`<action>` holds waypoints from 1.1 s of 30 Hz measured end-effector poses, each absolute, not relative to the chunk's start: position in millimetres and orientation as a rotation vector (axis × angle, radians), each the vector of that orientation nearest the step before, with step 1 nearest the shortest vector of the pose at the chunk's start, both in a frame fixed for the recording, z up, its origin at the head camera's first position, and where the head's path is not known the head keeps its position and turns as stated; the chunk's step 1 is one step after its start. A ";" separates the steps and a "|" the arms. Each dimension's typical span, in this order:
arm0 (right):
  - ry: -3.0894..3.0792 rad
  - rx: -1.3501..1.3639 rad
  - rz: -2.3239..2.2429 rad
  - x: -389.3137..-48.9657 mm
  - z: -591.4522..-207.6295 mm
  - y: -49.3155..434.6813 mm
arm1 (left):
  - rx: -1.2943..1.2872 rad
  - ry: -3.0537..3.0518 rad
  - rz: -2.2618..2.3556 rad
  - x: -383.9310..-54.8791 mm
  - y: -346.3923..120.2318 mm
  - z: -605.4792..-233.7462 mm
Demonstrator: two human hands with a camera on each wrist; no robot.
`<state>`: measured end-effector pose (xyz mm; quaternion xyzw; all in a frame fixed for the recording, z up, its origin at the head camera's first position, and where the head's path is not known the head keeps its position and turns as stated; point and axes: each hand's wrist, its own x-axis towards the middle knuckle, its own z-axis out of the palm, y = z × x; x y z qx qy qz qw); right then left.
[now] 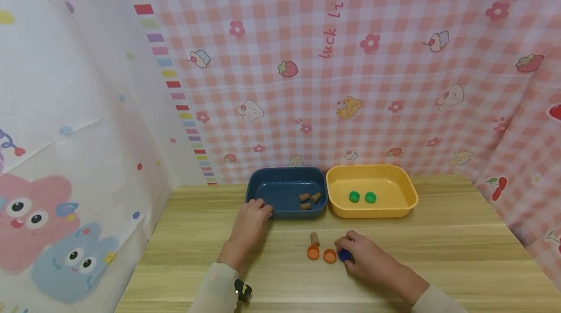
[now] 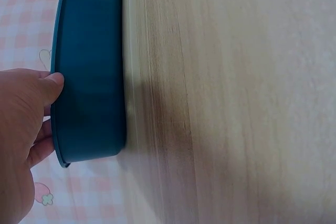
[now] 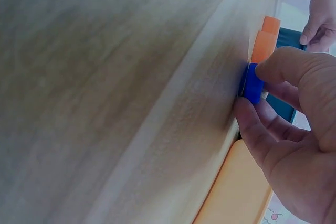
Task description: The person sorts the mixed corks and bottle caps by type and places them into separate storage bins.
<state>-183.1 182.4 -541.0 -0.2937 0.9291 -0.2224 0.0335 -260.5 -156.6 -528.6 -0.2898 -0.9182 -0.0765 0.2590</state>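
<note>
My left hand (image 1: pixel 250 223) grips the near left rim of a dark blue tray (image 1: pixel 287 175); in the left wrist view the thumb lies on the tray's outer wall (image 2: pixel 92 66), fingers behind the rim. Three brown corks (image 1: pixel 305 206) lie at the tray's right end. On the table, my right hand (image 1: pixel 368 256) pinches a blue bottle cap (image 3: pixel 254 84) between thumb and fingers. Left of it are two orange bottle caps (image 1: pixel 329 255), open side up, with a standing cork (image 1: pixel 314 239) just behind the left one. Another small brown piece is partly hidden by the right fingertips.
A yellow tray (image 1: pixel 372 213) stands right beside the blue tray, with two green bottle caps (image 1: pixel 354 197) in it. Behind both hangs a pink checked cloth (image 1: pixel 307 89). A white printed cloth (image 1: pixel 87 108) hangs on the left. The wooden table (image 1: pixel 464 249) extends to the right.
</note>
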 end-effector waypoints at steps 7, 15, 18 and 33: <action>2.862 -0.926 -0.690 -180.8 -538.7 182.0 | -0.784 -2.484 -0.232 -260.5 -156.5 -529.6; 2.882 -0.916 -0.699 -177.0 -533.9 181.8 | -0.779 -2.489 -0.230 -261.1 -156.8 -531.6; 2.894 -0.919 -0.696 -176.3 -531.3 182.8 | -0.774 -2.483 -0.228 -261.3 -157.0 -532.9; 2.966 -0.851 -0.665 -181.5 -516.8 191.7 | -0.777 -2.455 -0.220 -262.1 -156.3 -532.1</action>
